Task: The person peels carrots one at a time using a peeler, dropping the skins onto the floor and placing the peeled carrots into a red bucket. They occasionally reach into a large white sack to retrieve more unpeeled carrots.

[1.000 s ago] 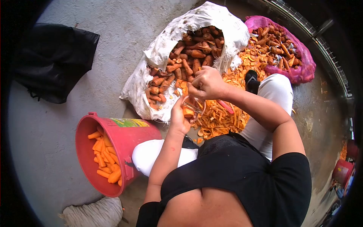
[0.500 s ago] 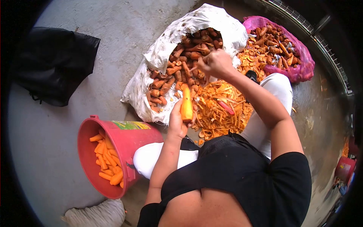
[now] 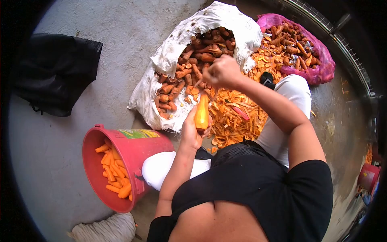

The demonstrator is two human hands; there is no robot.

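Centre frame, our left hand point(image 3: 191, 131) wraps the lower end of a smooth, bright-orange carrot point(image 3: 201, 111), held upright beside a heap of curly peelings point(image 3: 234, 117). Our right hand point(image 3: 219, 72) is clenched just above its tip; what it grips we cannot tell. We judge that a firm, low hold and long strokes away from the fingers serve best. Above, a coarse white sack point(image 3: 173, 56) spills earthy brown carrots point(image 3: 201, 52). At lower left, a red plastic bucket point(image 3: 153, 145) holds peeled carrots point(image 3: 115, 173).
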